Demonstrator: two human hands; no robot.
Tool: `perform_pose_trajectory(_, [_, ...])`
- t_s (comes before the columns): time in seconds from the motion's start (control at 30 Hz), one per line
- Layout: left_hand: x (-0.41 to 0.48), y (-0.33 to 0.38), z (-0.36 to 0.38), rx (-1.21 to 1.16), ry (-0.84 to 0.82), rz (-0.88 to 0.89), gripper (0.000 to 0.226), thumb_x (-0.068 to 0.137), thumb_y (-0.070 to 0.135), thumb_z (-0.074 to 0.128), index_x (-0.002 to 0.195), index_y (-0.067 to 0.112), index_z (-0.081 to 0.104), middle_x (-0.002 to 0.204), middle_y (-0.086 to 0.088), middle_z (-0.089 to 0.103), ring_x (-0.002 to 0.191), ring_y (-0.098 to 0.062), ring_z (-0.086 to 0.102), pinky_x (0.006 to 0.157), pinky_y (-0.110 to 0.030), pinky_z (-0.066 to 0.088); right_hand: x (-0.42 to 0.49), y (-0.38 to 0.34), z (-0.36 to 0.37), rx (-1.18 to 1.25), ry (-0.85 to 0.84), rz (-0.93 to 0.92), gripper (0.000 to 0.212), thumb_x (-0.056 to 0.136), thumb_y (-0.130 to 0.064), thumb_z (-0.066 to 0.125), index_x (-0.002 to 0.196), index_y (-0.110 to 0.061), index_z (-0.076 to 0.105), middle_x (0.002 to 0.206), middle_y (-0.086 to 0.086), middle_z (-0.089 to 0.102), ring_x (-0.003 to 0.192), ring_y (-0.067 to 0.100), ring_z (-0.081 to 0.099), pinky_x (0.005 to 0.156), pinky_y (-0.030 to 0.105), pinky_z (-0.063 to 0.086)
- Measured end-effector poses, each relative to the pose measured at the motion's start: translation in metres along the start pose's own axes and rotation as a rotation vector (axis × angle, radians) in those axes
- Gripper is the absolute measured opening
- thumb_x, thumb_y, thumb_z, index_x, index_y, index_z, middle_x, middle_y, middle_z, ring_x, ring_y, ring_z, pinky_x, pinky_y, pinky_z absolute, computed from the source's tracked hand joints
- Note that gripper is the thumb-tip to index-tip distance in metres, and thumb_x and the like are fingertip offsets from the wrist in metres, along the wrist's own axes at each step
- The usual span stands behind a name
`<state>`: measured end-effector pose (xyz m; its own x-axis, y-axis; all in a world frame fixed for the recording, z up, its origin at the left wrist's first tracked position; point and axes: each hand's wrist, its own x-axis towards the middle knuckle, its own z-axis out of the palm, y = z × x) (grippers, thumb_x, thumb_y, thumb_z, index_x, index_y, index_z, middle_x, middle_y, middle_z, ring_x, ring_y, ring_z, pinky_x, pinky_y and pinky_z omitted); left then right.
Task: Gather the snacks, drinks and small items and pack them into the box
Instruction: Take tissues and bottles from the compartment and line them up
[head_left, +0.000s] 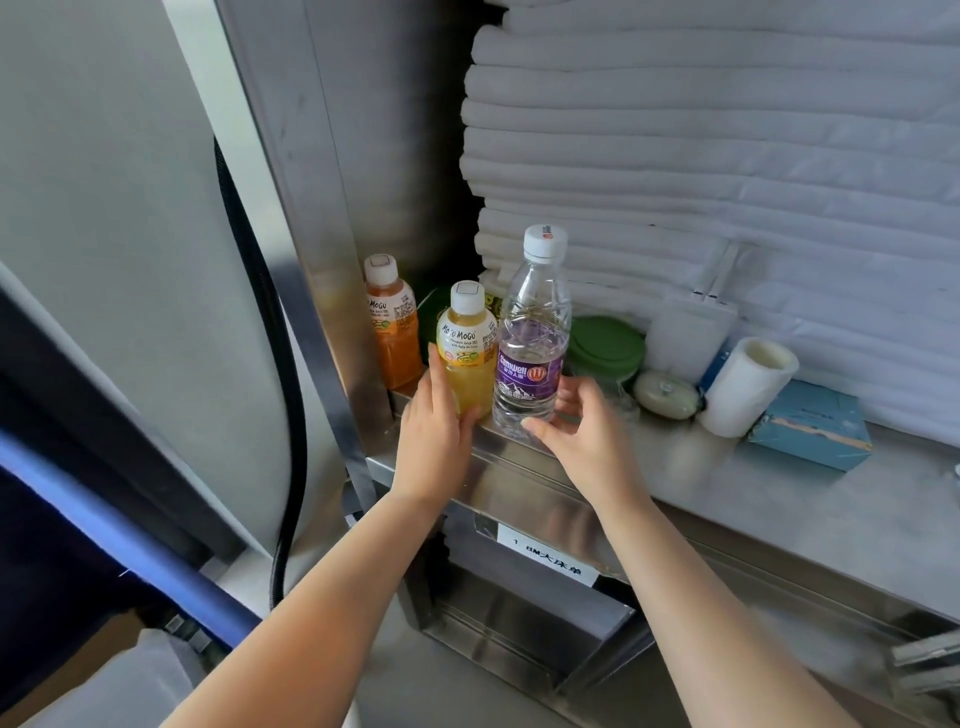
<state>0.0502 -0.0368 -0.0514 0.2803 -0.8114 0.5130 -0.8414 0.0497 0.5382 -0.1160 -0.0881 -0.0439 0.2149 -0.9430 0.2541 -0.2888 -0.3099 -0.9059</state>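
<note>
— Where does the water bottle (532, 332) stand?
— Upright on the shelf (675, 467), at its front edge; the right hand (582, 431) curls its fingers round the base.
— And the juice bottle (467, 348)?
— Touching the water bottle's left side, upright too, the left hand (434, 431) clamped low on it. Each likely lifts straight up.

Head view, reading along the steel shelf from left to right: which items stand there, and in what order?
orange juice bottle → yellow juice bottle → water bottle → green-lidded container → small oval case → white roll → blue tissue box
</note>
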Motion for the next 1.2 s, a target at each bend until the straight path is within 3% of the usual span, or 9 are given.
perform_pose_trajectory(0.17, [0.002, -0.005, -0.001, -0.013, 0.022, -0.028, 0.088, 0.091, 0.026, 0.057, 0.14, 0.03, -0.015, 0.143, -0.016, 0.037, 0.126, -0.035, 0.042, 0.102, -0.044, 0.037, 0.005, 0.002, 0.007, -0.003, 0.01, -0.029, 0.041, 0.069, -0.031, 0.08, 0.092, -0.044, 0.048, 0.095, -0.015, 0.057, 0.095, 0.002, 0.057, 0.087, 0.032, 0.051])
perform_pose_trajectory(0.53, [0.001, -0.005, -0.006, -0.054, -0.029, -0.024, 0.093, 0.093, 0.028, 0.055, 0.138, 0.039, -0.026, 0.152, -0.01, 0.024, 0.134, -0.03, 0.035, 0.101, -0.044, 0.039, 0.004, 0.002, 0.008, -0.009, 0.014, -0.039, 0.041, 0.069, -0.032, 0.08, 0.093, -0.045, 0.049, 0.096, -0.015, 0.06, 0.096, 0.002, 0.059, 0.089, 0.035, 0.051])
perform_pose_trajectory(0.67, [-0.011, -0.007, -0.005, 0.029, 0.024, 0.116, 0.088, 0.09, 0.019, 0.059, 0.148, 0.012, -0.006, 0.157, -0.011, 0.004, 0.142, -0.03, 0.017, 0.109, -0.038, 0.028, 0.005, -0.001, 0.01, -0.036, 0.008, -0.04, 0.041, 0.068, -0.034, 0.08, 0.091, -0.05, 0.049, 0.095, -0.025, 0.061, 0.094, -0.004, 0.059, 0.087, 0.033, 0.052])
perform_pose_trajectory(0.73, [-0.019, -0.01, -0.002, 0.081, -0.005, 0.161, 0.082, 0.09, 0.018, 0.058, 0.148, 0.004, 0.002, 0.156, -0.014, 0.0, 0.144, -0.03, 0.008, 0.113, -0.041, 0.016, 0.005, -0.002, 0.011, -0.029, 0.006, -0.031, 0.04, 0.068, -0.035, 0.08, 0.091, -0.047, 0.05, 0.095, -0.019, 0.062, 0.095, -0.002, 0.059, 0.088, 0.035, 0.052])
perform_pose_trajectory(0.93, [-0.022, -0.019, -0.002, 0.165, -0.069, 0.113, 0.076, 0.095, 0.028, 0.049, 0.147, 0.006, -0.002, 0.154, -0.011, -0.008, 0.143, -0.027, 0.0, 0.112, -0.042, 0.005, 0.009, -0.007, 0.021, 0.0, -0.036, -0.041, 0.04, 0.069, -0.032, 0.079, 0.093, -0.042, 0.05, 0.095, -0.017, 0.06, 0.096, 0.001, 0.059, 0.088, 0.033, 0.051])
perform_pose_trajectory(1.1, [-0.016, -0.026, -0.006, 0.166, -0.103, 0.1, 0.075, 0.095, 0.029, 0.049, 0.147, 0.004, 0.0, 0.154, -0.012, -0.006, 0.143, -0.029, 0.002, 0.113, -0.042, 0.009, 0.012, -0.009, 0.028, 0.015, -0.038, -0.063, 0.042, 0.069, -0.029, 0.081, 0.091, -0.047, 0.05, 0.092, -0.027, 0.059, 0.094, -0.002, 0.058, 0.084, 0.022, 0.051])
perform_pose_trajectory(1.2, [-0.015, -0.026, -0.007, 0.17, -0.109, 0.105, 0.076, 0.094, 0.029, 0.05, 0.146, 0.003, 0.002, 0.153, -0.013, -0.005, 0.143, -0.031, 0.004, 0.113, -0.045, 0.011, 0.012, -0.008, 0.028, 0.028, -0.033, -0.069, 0.041, 0.068, -0.03, 0.08, 0.092, -0.047, 0.05, 0.092, -0.024, 0.06, 0.094, -0.001, 0.059, 0.08, 0.014, 0.049])
